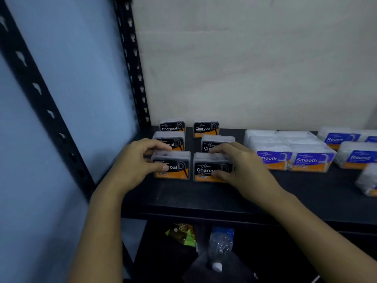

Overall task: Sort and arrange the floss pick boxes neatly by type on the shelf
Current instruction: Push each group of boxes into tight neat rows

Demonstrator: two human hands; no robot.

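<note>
Black shelf (204, 197): Smooth boxes (291, 160) and Round boxes (355, 154) to the right, apart from the Charcoal rows.
Lower level: plastic bottle (221, 244), green packet (182, 233).
Left hand (136, 160): fingers clamped on front-left Charcoal box (172, 165).
Right hand (238, 162): fingers clamped on front-right Charcoal box (210, 167).

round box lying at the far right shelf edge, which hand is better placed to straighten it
Right. The right hand rests on the front Charcoal box nearer that Round box; the left hand would cross over.
</note>
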